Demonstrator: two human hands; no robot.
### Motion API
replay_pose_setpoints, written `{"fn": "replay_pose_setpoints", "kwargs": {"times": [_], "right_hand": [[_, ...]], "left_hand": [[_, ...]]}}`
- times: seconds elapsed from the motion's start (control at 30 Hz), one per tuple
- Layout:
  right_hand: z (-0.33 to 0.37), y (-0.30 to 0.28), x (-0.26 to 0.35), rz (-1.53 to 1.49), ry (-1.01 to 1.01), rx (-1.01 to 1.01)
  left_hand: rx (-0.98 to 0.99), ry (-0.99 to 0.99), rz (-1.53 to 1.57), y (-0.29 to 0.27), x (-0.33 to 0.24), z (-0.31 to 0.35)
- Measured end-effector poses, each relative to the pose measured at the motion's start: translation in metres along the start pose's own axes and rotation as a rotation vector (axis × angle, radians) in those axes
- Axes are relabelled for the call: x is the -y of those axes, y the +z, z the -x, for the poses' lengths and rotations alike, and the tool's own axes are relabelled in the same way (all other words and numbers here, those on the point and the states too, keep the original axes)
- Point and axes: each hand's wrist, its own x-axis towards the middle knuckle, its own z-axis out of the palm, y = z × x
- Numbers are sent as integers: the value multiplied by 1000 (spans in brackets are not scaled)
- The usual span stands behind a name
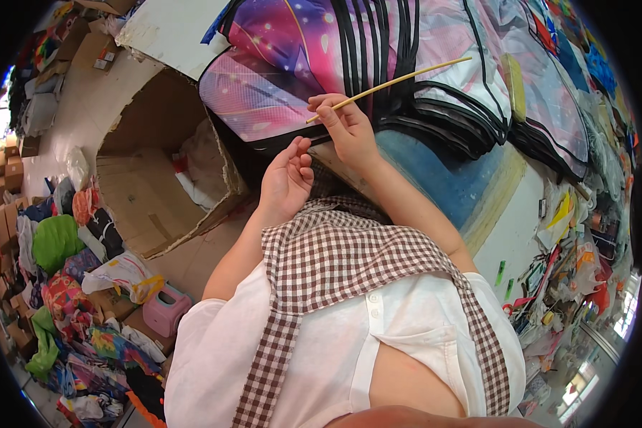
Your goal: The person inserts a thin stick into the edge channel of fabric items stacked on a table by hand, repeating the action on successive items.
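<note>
My right hand (pixel 346 132) pinches a thin yellow stick (pixel 414 73) near its lower end, and the long part points up to the right. My left hand (pixel 288 178) is just below the stick's lower end, apart from it. Its fingers are curled and the thumb is drawn in toward them; anything between the fingertips is too small to make out. Beyond both hands lies a pile of pink, purple and white printed fabric (pixel 264 93) with black edging. Its black-edged layers (pixel 442 128) stack up at the right.
An open cardboard box (pixel 139 189) stands left of my left hand, some cloth inside. Under the fabric is a worn blue surface (pixel 435 175). A yellow block (pixel 513 85) rests on the fabric. Bags and cloths, a pink stool-like item (pixel 167 309) among them, crowd the floor at left.
</note>
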Motion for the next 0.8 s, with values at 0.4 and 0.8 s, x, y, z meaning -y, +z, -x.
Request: {"fn": "replay_pose_setpoints", "kwargs": {"times": [0.4,0.8], "right_hand": [[-7,-2,-30,5,7,-12],[-4,3,-23,498,-154,35]], "left_hand": [[-120,413,-389,-1,-10,-45],[-268,647,-567,2,7,-48]]}}
